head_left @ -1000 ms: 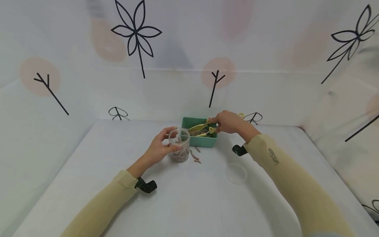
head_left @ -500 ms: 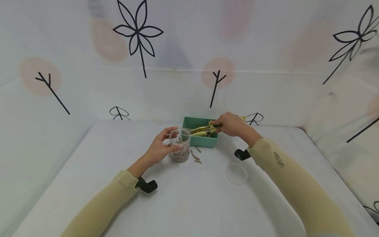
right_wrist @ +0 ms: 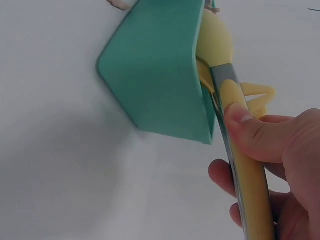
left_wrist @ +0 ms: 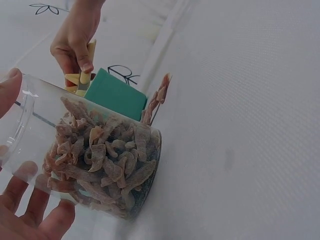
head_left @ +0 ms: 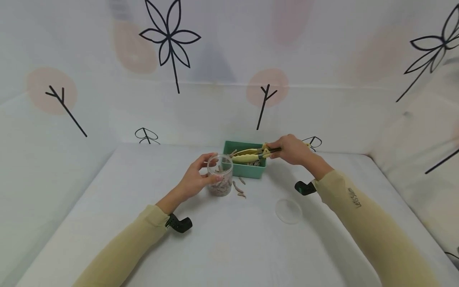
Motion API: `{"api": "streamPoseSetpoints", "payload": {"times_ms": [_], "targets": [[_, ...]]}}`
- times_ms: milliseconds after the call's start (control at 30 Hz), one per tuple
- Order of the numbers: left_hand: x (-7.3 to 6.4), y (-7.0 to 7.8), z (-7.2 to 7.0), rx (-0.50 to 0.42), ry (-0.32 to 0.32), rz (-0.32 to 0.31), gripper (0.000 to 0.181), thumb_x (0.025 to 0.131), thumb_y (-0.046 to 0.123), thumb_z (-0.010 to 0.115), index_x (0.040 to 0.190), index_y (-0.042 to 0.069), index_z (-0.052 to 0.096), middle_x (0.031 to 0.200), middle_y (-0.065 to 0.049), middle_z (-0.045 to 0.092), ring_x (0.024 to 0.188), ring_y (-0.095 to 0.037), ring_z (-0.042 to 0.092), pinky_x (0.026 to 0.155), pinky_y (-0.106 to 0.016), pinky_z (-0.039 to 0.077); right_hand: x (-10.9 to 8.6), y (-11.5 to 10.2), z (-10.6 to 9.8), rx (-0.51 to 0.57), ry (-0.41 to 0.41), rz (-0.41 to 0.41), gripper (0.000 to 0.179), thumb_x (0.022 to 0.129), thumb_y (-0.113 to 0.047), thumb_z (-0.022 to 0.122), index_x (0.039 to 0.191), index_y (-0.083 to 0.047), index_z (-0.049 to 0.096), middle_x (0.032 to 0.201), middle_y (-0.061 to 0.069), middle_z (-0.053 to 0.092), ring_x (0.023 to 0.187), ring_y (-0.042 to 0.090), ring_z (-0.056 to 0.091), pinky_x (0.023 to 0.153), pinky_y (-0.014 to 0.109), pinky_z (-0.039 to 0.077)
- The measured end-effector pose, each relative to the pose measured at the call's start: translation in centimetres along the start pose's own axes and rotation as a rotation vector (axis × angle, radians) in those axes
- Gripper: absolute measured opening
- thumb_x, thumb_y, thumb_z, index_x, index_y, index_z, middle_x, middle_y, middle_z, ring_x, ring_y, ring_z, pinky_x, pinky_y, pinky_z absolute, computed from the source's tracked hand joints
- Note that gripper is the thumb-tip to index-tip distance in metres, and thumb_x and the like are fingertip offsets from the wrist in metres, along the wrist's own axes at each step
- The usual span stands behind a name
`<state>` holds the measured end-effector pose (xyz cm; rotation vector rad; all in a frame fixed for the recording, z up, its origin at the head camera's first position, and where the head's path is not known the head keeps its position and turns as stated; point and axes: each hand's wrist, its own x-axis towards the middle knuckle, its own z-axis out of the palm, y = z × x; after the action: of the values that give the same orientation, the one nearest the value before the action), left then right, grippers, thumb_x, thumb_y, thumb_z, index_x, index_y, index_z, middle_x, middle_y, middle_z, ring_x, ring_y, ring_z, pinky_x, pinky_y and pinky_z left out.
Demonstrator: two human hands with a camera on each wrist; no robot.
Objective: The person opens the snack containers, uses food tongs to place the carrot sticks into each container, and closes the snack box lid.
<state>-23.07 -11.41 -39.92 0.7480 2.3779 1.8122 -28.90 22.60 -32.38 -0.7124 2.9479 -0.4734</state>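
Note:
My left hand (head_left: 195, 179) grips a clear round jar (left_wrist: 35, 105), upright on the table, its thumb and fingers round the sides. Curled brownish dried strips (left_wrist: 105, 160) fill the jar's lower part. In my right hand (head_left: 292, 149) is a pair of yellow tongs (right_wrist: 250, 185), thumb on one arm and fingers on the other. The tong heads lie close together over the green box (head_left: 247, 171) behind the jar, pointing left. A strip shows near their tips in the head view; whether they pinch it I cannot tell. More strips lie in the box.
Several loose strips (head_left: 238, 187) lie on the white table (head_left: 229, 239) to the right of the jar. A clear round lid (head_left: 288, 211) lies flat at the front right. White patterned cloth (head_left: 215, 111) rises behind the box.
The tongs' arms have come together, and my right hand has drawn them right and slightly up from inside the green box. My left hand stays on the jar.

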Motion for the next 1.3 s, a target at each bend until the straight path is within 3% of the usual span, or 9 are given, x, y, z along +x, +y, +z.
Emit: {"api": "streamPoseSetpoints", "payload": {"times_ms": [300, 633, 933, 1133, 1300], "targets": [[0.2, 0.0, 0.1, 0.012, 0.006, 0.000, 0.069, 0.088, 0.010, 0.077, 0.147, 0.013, 0.042, 0.143, -0.015, 0.050, 0.126, -0.033, 0.046, 0.099, -0.047, 0.049, -1.3, 0.7, -1.3, 0.034, 0.048, 0.015, 0.048, 0.090, -0.016, 0.075, 0.133, -0.002, 0.060, 0.123, 0.019, 0.066, 0.084, 0.021, 0.059, 0.061, 0.031, 0.043], [0.2, 0.0, 0.2, 0.008, 0.003, -0.009, 0.070, 0.088, 0.008, 0.077, 0.148, 0.012, 0.042, 0.143, -0.016, 0.050, 0.127, -0.036, 0.046, 0.099, -0.050, 0.048, -1.8, 0.8, -2.5, 0.073, 0.060, 0.078, 0.049, 0.091, -0.014, 0.074, 0.135, -0.002, 0.058, 0.123, 0.022, 0.065, 0.084, 0.022, 0.060, 0.060, 0.032, 0.044], [0.1, -0.1, 0.3, 0.022, 0.012, -0.030, 0.069, 0.088, 0.013, 0.078, 0.147, 0.016, 0.043, 0.143, -0.011, 0.051, 0.126, -0.030, 0.047, 0.100, -0.048, 0.048, -1.9, 0.4, -3.0, 0.093, 0.053, 0.107, 0.050, 0.091, -0.015, 0.074, 0.136, -0.004, 0.057, 0.124, 0.021, 0.065, 0.084, 0.023, 0.059, 0.061, 0.032, 0.043], [-0.2, 0.5, 0.3, 0.020, 0.007, -0.024, 0.069, 0.089, 0.011, 0.077, 0.148, 0.013, 0.041, 0.144, -0.015, 0.050, 0.128, -0.035, 0.046, 0.100, -0.051, 0.047, -2.3, 0.1, -3.8, 0.088, 0.084, 0.081, 0.050, 0.090, -0.013, 0.075, 0.136, -0.002, 0.058, 0.123, 0.022, 0.065, 0.079, 0.023, 0.057, 0.059, 0.032, 0.043], [-0.1, 0.5, 0.2, 0.027, 0.011, -0.040, 0.070, 0.089, 0.013, 0.077, 0.149, 0.013, 0.041, 0.144, -0.013, 0.050, 0.127, -0.033, 0.046, 0.101, -0.050, 0.047, -2.6, -1.3, -5.0, 0.118, 0.114, 0.013, 0.048, 0.089, -0.008, 0.075, 0.134, -0.001, 0.059, 0.121, 0.020, 0.067, 0.078, 0.022, 0.060, 0.057, 0.030, 0.042]]}}
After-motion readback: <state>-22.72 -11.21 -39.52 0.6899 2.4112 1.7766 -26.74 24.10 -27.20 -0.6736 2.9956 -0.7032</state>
